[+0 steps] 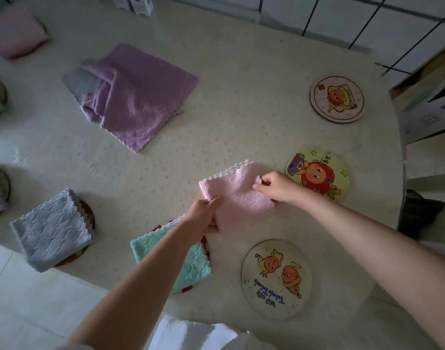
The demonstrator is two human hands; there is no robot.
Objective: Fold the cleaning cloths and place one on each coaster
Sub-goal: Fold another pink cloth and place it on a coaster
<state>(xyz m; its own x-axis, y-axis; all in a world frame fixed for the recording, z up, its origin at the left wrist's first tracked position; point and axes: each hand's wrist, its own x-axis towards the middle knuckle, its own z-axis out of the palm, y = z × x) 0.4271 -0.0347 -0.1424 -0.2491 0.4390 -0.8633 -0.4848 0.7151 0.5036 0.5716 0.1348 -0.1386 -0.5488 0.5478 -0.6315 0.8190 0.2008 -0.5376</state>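
A folded pink cloth [239, 195] lies near the middle of the table. My left hand [206, 218] grips its near left corner, and my right hand [277, 185] pinches its right edge. Just below, a folded mint cloth [191, 263] rests on a red-rimmed coaster [205, 242], partly under my left forearm. A folded grey cloth [52, 231] covers a coaster [88, 213] at the left. Three bare round cartoon coasters lie on the right: far [337, 98], middle [317, 173] and near [277, 277]. A loose purple cloth [138, 97] lies over a grey one [78, 83] at the back.
The table [241, 97] has a pale flowered cover and a rounded right edge. More folded cloths on coasters sit at the left edge, among them a pink one [15, 31] at the back left. A tiled wall [368, 18] and boxes [428, 112] stand beyond the table.
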